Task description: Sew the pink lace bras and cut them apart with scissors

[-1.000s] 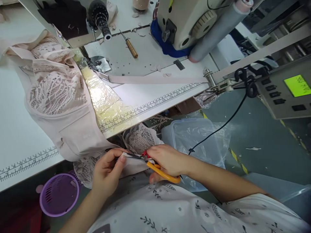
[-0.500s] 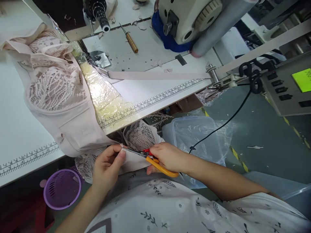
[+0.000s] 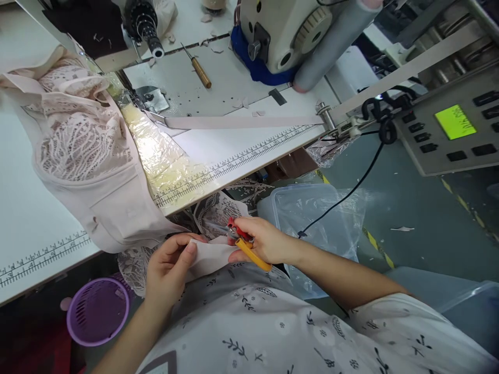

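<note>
Head view: garment [image 3: 117, 208] drapes ruler-marked table [image 3: 27, 208] above green floor [image 3: 384, 202].

Garment [image 3: 83, 150] over the table [image 3: 39, 218] at left, hand tool [image 3: 201, 72] beyond it to the right, basket [image 3: 78, 306] down there at near left, scissors [image 3: 255, 255] in the right hand [image 3: 267, 240], bin [image 3: 272, 202] right of them

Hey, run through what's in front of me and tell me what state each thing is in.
Pale fabric: pinched in the left hand
Scissors: gripped in the right hand; blades blurred, open or shut unclear
Lace garment: draped over the table edge
Pale tape: drawn out straight
Wooden-handled tool: lying flat
Purple basket: open-topped
Sewing machine: running or idle, can't tell
</note>
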The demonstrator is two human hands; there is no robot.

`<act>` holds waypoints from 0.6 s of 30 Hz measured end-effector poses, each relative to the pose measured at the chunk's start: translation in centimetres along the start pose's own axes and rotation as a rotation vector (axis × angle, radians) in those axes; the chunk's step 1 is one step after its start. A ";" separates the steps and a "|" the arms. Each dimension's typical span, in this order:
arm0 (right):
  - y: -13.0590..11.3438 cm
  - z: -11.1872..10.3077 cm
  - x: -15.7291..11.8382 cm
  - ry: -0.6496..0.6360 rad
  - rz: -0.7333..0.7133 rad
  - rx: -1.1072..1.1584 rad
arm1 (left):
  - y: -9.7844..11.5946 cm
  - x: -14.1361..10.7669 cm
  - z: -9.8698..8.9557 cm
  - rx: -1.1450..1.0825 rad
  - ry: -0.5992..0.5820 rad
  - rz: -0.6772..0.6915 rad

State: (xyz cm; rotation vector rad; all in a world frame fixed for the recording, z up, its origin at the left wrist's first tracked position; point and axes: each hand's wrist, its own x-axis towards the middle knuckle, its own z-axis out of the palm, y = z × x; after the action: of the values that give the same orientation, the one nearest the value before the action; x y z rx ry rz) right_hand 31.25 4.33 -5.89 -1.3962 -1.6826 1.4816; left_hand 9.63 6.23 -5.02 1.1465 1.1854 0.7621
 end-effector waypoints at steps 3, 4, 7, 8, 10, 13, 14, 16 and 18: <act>-0.4 0.7 -0.2 -0.045 0.022 0.097 | -0.4 0.1 -0.3 0.093 -0.013 0.045; -0.7 0.8 -0.3 -0.046 0.028 0.111 | -0.6 0.2 -0.5 0.160 -0.024 0.089; -1.6 0.5 -0.9 -0.049 0.052 0.197 | -1.4 0.0 -1.0 0.466 -0.126 0.414; -2.0 0.4 -1.1 -0.048 0.049 0.248 | -1.8 -0.2 -1.2 0.589 -0.185 0.549; -2.6 0.3 -1.6 -0.039 0.005 0.349 | -3.0 -0.8 -1.6 0.817 -0.277 0.735; -3.4 0.4 -2.4 -0.085 -0.075 0.513 | -5.2 -2.0 -3.3 1.025 -0.206 0.738; -3.7 0.4 -2.7 -0.113 -0.091 0.557 | -6.0 -2.5 -4.4 1.061 -0.137 0.700; -4.3 0.6 -3.2 -0.162 -0.116 0.593 | -7.0 -3.8 -7.6 1.110 0.025 0.596; -4.7 0.8 -3.4 -0.185 -0.146 0.551 | -7.3 -5.7 -11.3 1.128 0.233 0.479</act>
State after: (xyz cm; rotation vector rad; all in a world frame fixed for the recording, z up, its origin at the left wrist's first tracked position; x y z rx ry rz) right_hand 30.06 1.51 -0.87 -0.8464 -1.2945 1.8464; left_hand -3.46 1.95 -9.92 2.3800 1.6134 0.5565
